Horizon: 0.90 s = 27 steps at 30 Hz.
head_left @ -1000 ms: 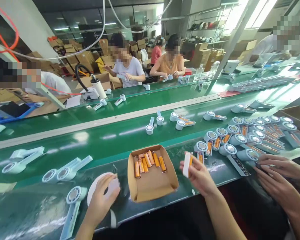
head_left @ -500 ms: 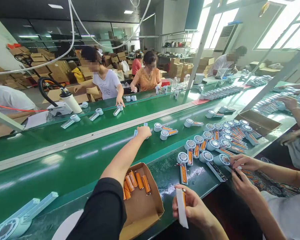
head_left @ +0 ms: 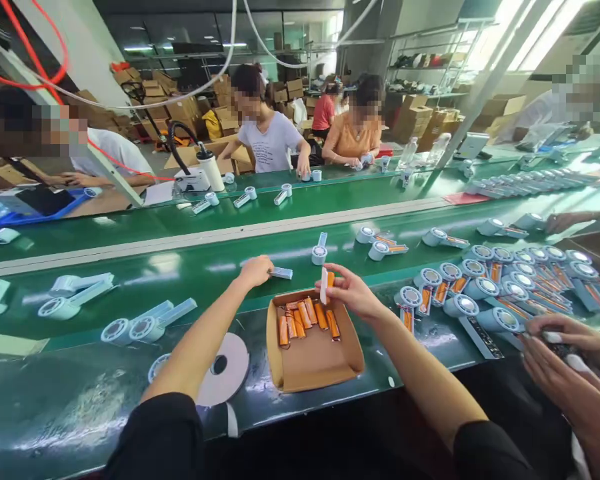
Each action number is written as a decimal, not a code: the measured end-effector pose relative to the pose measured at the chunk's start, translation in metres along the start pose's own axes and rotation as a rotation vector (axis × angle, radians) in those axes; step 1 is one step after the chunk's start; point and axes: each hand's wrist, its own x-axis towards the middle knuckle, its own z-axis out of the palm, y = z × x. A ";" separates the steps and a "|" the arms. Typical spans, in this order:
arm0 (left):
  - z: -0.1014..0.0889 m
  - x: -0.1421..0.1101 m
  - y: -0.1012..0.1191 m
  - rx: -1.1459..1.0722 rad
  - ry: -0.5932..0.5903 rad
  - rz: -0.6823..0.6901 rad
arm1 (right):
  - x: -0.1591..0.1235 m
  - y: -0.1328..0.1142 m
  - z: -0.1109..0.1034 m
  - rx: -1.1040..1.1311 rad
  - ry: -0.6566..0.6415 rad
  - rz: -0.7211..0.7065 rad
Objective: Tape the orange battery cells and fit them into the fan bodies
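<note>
My left hand (head_left: 257,272) is closed on a light-blue handheld fan housing (head_left: 283,273) over the green belt. Its slim handle sticks out to the right, and my fingers hide the rest. Between the fingertips of my right hand (head_left: 347,290), above the box's far right corner, is an orange battery (head_left: 331,278) with a white strip (head_left: 324,285) along its side. Several more batteries (head_left: 305,312) lie in the cardboard box (head_left: 313,383) below. Just beyond my right hand, another fan housing (head_left: 319,255) rests on the belt, handle pointing away.
A tape roll (head_left: 225,377) lies left of the box. Fan housings (head_left: 147,327) sit at left; many with batteries (head_left: 483,287) crowd the right. A co-worker's hands (head_left: 570,360) work at lower right. Other people sit across the belt (head_left: 220,267).
The view has swung left. My right hand, still with the battery, has risen from beside the box to above its far corner. My left hand has drawn leftward with a fan housing.
</note>
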 end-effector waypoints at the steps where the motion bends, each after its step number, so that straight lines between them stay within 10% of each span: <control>1: 0.001 0.002 -0.004 -0.017 -0.009 -0.004 | 0.022 0.001 0.006 -0.148 0.013 -0.042; 10: 0.010 0.019 -0.012 -0.141 -0.015 -0.083 | 0.135 0.021 0.045 -0.970 -0.067 -0.121; 27: 0.020 0.032 -0.001 -0.228 0.009 -0.126 | 0.136 0.019 0.055 -1.711 -0.289 0.063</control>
